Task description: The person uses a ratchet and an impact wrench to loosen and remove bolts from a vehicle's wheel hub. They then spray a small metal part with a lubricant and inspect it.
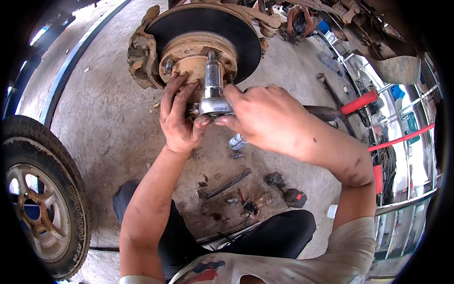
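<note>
A rusty wheel hub (188,60) with studs sits in front of a dark brake disc (250,47). A long silver socket (213,75) stands against the hub's face at a stud. The shiny head of a ratchet wrench (215,106) is fitted to the socket's near end. My right hand (265,113) is closed around the ratchet by its head, thumb at the near side; its handle is largely hidden by my hand and forearm. My left hand (178,111) rests stretched fingers on the hub's lower edge, its thumb by the ratchet head.
A brake caliper (144,57) flanks the disc. A wheel with tyre (47,203) is at left. Near my knees lie a hammer (224,184), a cordless power tool (286,190) and a spray can (237,141). A red-handled tool (359,102) is at right. Another person (302,21) crouches far off.
</note>
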A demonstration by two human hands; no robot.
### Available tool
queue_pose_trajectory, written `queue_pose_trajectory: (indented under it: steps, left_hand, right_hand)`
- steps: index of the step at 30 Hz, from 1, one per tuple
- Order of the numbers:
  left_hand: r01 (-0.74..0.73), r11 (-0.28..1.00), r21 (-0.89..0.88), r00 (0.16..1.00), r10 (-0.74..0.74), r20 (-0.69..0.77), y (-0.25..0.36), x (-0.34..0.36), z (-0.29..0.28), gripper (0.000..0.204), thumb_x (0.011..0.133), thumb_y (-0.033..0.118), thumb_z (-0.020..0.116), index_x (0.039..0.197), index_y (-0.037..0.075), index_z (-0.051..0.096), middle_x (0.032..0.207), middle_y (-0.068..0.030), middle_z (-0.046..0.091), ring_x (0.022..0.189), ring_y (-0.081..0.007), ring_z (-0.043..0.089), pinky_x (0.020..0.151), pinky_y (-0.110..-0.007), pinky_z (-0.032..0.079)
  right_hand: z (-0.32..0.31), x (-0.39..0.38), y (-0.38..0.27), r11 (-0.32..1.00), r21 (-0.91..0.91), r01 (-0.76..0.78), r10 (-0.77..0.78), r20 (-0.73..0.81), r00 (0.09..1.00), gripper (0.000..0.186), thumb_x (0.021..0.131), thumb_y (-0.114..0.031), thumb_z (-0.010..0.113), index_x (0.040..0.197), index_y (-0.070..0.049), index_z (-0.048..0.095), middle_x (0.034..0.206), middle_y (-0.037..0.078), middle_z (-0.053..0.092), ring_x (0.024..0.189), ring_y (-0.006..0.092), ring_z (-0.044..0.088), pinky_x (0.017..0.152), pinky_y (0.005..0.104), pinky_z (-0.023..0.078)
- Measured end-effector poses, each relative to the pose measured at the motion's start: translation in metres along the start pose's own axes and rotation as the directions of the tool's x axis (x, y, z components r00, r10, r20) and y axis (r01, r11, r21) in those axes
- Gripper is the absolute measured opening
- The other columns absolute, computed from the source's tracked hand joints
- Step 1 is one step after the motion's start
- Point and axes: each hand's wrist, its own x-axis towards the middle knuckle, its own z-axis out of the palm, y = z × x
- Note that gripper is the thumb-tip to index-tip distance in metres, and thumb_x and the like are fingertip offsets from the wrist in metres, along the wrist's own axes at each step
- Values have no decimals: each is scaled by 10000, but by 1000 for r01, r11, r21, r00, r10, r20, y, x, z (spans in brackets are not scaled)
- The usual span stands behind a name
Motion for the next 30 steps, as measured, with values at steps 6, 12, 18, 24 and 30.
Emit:
queue_pose_trajectory:
  steps: [6, 12, 18, 24, 30]
  left_hand:
    - [22, 997, -74, 994, -30, -109, -8, -7, 13, 521, 990, 421, 352, 1053, 11, 667, 1210, -223, 573, 1128, -387, 558, 938, -423, 456]
    - [26, 995, -94, 991, -38, -127, -7, -4, 17, 511, 1002, 376, 331, 1036, -1, 674, 1210, -230, 572, 1123, -394, 562, 943, -433, 457]
    - [7, 998, -58, 993, -13, -114, -9, -7, 17, 542, 1008, 389, 296, 1051, -9, 662, 1216, -229, 570, 1142, -383, 551, 946, -437, 455]
    - [41, 995, -86, 990, -52, -134, -7, -7, 20, 569, 1010, 394, 277, 1036, -31, 653, 1205, -247, 569, 1114, -376, 567, 931, -427, 463]
    - [41, 993, -114, 991, -55, -124, -6, -9, 26, 578, 1009, 407, 282, 1051, -41, 646, 1208, -259, 558, 1103, -367, 575, 879, -403, 502]
  right_hand:
    - [48, 2, 10, 930, 368, 23, 71, -239, 968, 462, 887, -297, 603, 1123, 62, 434, 650, 235, 608, 601, 387, 644, 547, 441, 532]
    - [103, 21, 4, 809, 536, 239, 116, -544, 831, 534, 880, -291, 613, 1150, 99, 369, 641, 242, 593, 598, 415, 630, 511, 455, 499]
    - [73, 8, 14, 953, 295, 74, 58, -416, 908, 464, 876, -339, 611, 1045, 43, 411, 556, 156, 587, 510, 344, 638, 430, 411, 509]
    - [43, 0, 20, 998, 25, 63, -49, -379, 924, 461, 878, -418, 589, 952, 10, 435, 512, 144, 583, 492, 316, 642, 394, 377, 505]
    - [84, 8, 25, 981, 166, 103, -10, -483, 875, 441, 924, -431, 520, 929, 1, 431, 481, 110, 560, 433, 234, 620, 350, 362, 481]
